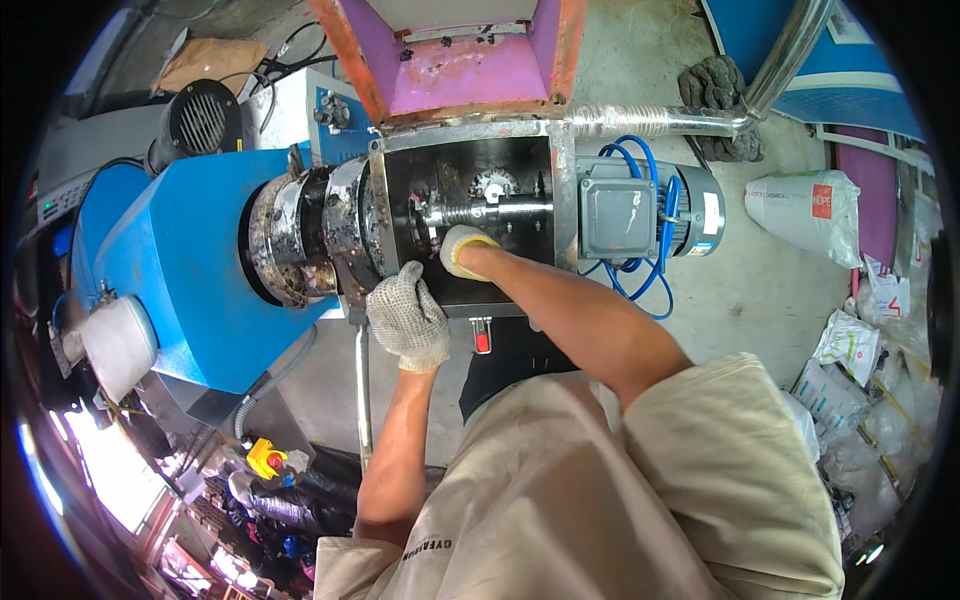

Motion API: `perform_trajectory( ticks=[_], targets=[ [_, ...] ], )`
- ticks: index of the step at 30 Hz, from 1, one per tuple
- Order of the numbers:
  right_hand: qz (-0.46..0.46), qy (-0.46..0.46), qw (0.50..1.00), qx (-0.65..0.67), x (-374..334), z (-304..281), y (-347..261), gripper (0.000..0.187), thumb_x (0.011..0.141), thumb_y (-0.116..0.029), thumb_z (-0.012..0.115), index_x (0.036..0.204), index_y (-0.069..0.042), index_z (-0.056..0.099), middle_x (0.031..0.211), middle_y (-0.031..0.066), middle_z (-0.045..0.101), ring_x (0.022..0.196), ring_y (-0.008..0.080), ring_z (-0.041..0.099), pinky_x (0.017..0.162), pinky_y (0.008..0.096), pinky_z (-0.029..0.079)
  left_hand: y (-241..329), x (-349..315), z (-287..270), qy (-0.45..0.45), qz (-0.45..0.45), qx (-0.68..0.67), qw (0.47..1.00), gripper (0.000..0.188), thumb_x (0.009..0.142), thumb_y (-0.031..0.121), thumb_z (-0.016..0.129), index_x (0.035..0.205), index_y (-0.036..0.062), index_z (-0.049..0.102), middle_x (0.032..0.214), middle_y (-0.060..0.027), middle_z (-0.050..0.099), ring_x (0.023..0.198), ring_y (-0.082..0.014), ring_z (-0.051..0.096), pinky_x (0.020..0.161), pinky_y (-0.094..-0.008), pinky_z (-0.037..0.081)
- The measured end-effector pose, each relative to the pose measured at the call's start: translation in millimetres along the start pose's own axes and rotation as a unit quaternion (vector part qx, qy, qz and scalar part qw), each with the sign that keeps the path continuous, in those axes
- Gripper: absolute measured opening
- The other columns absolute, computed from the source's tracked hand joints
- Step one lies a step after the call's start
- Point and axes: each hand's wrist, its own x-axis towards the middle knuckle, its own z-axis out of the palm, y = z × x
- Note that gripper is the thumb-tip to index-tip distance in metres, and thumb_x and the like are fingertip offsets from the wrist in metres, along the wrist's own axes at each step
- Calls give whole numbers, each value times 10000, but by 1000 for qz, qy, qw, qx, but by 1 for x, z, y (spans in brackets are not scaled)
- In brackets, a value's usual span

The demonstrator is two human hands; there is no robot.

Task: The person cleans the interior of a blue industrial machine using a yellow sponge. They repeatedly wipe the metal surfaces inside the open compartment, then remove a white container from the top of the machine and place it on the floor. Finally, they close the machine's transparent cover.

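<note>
My right hand (462, 250), in a white knit glove with a yellowish cuff, reaches down into an open dark metal box (561, 190). It is beside the left end of a shiny screw shaft (490, 213) that lies across the box. Its fingers point away and are hidden, so I cannot see whether they hold anything. My left hand (408, 318), in a dotted white glove, is curled over the box's near left corner and grips the rim there. A round toothed metal part (494, 186) shows on the far inner wall.
A grimy cylinder (290, 235) joins the box to a blue machine housing (190, 270) at left. Right of the box sits a grey motor (620, 215) with blue cable (667, 230). A purple hopper (470, 75) stands behind. White sacks (800, 205) lie at right.
</note>
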Motion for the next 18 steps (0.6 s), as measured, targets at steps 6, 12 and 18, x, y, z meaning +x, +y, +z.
perform_trajectory(
  ticks=[6, 12, 18],
  targets=[
    [-157, 67, 978, -116, -14, 16, 33, 320, 905, -318, 612, 929, -40, 769, 957, 171, 745, 868, 327, 733, 775, 423, 565, 9, 12, 2, 6, 21, -26, 999, 273, 872, -4, 675, 1134, 69, 704, 977, -123, 681, 912, -333, 641, 848, -460, 482],
    [6, 42, 991, 124, -99, -49, 13, 398, 914, -352, 600, 1149, -75, 762, 1249, 165, 720, 1128, 344, 705, 947, 450, 551, 2, 8, -2, -27, 13, -28, 999, 252, 892, -42, 654, 1126, 43, 693, 1070, -126, 713, 975, -342, 640, 906, -454, 485],
    [7, 26, 999, 27, -14, 6, 34, 378, 934, -318, 580, 1161, -77, 762, 1241, 157, 724, 1110, 323, 711, 919, 434, 556, 4, 4, -5, -11, 25, -11, 1000, 243, 893, -32, 664, 1122, 45, 691, 1066, -121, 719, 972, -336, 649, 922, -448, 488]
  ],
)
